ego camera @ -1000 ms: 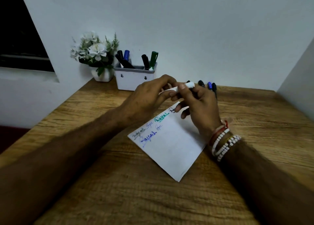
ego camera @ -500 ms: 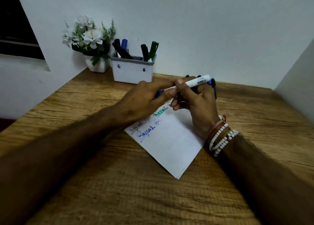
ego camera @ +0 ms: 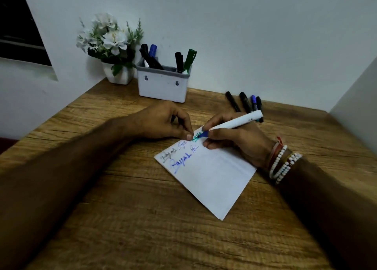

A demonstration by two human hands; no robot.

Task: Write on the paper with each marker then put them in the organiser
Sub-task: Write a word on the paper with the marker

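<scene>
The left hand [ego camera: 169,122], fingers curled, pins the paper [ego camera: 208,173] near its 12 o'clock corner; whether it hides anything I cannot tell. The right hand [ego camera: 234,141] grips the white marker [ego camera: 234,122], blue tip down. Better to keep that corner pinned, press lightly and steer clear of the green scrawl [ego camera: 196,137]. The organiser [ego camera: 163,88] waits at 11 o'clock.

Matt grainy wood table [ego camera: 122,218], smooth white paper [ego camera: 214,180]
</scene>
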